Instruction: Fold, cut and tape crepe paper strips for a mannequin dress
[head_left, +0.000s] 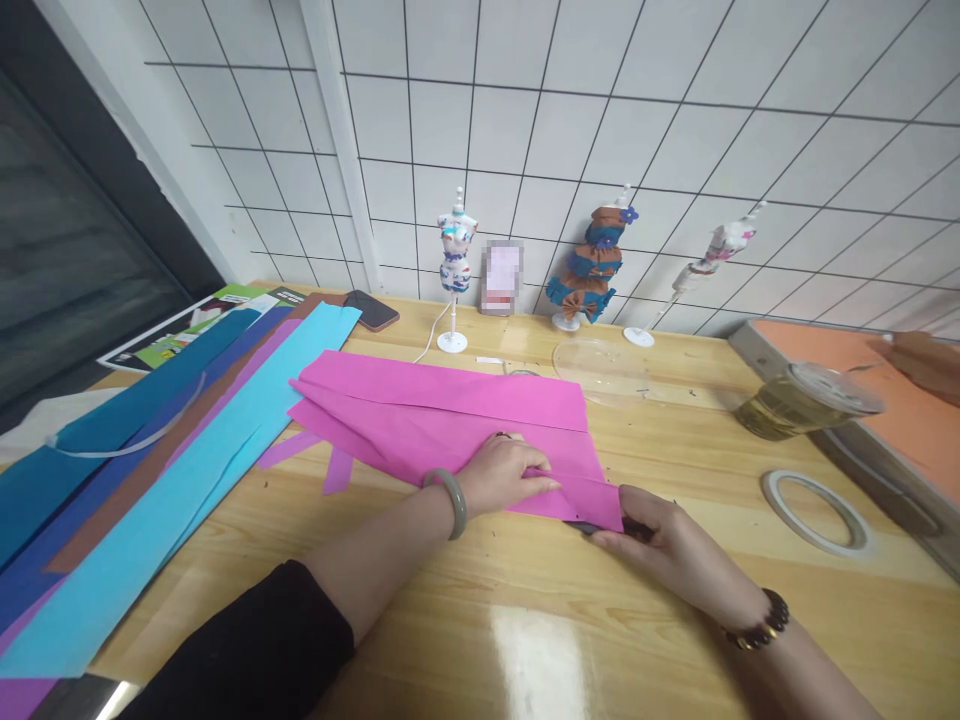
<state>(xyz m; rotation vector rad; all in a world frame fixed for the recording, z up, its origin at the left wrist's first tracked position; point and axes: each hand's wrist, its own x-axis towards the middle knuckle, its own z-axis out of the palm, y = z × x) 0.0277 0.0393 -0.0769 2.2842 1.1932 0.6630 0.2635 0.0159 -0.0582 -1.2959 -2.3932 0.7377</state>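
Two hands work a folded sheet of pink paper point(442, 415) lying near the middle of the bench point(540, 640). The left hand point(504, 474) lies flat on the paper's near edge, fingers stretched out and pressing it down. The right hand point(660, 545) is closed on the paper's near right corner, where a dark tool shows under the fingers; what it is cannot be told. Long strips of blue, brown and purple paper point(135, 490) lie along the bench's left edge. Three small dress forms point(456, 265) stand at the back edge, a tape roll point(816, 510) towards the right edge.
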